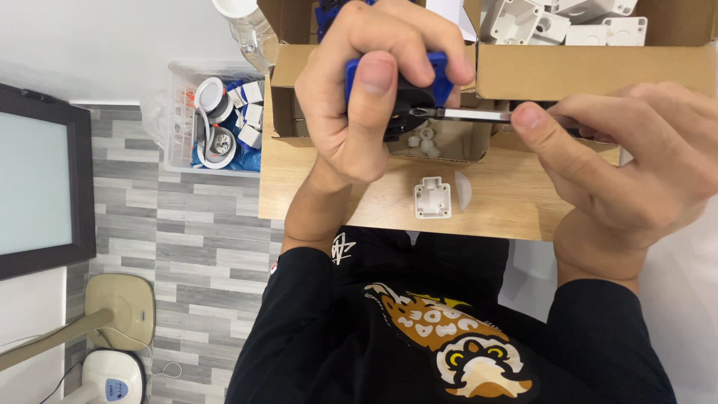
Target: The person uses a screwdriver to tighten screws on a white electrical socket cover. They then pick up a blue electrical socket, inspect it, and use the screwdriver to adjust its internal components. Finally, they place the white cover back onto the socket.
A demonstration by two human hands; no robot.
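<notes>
My left hand (374, 90) is raised close to the camera and grips a small blue and black part (430, 78). My right hand (636, 161) holds a screwdriver (471, 114) by its handle, forefinger along the metal shaft, its tip set against the black side of the part. Below the hands, a small white plastic box (433, 197) lies on the wooden table (314, 187), with a thin clear lens-shaped piece (464, 189) just right of it.
Open cardboard boxes (591, 71) at the table's far edge hold white plastic housings (568, 21) and small white fittings (422, 142). A clear bin (179, 112) of white and blue parts stands left of the table. A dark-framed panel (37, 179) lies on the floor.
</notes>
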